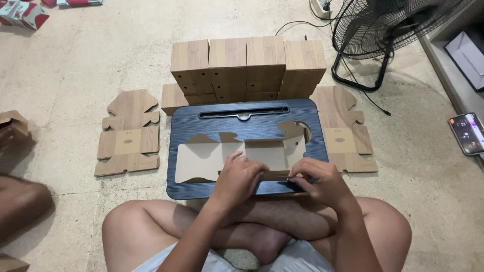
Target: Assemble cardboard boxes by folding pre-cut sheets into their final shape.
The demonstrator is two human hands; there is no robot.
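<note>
We count four stacks of folded wood-print boxes (247, 68) beyond our hands, three flat box blanks (128, 133) around them, one lap tray (242, 120), one fan (388, 30)

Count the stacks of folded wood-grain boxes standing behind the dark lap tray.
4, in one row behind the lap tray: far left, centre-left, centre-right, far right. More may be hidden behind them.

Cardboard blank (252, 153) on tray (191, 126) — boxes (247, 65) behind

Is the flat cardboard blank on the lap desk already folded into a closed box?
No: the cardboard blank lies open and flat on the dark lap desk, with both hands pressing its near edge.
</note>
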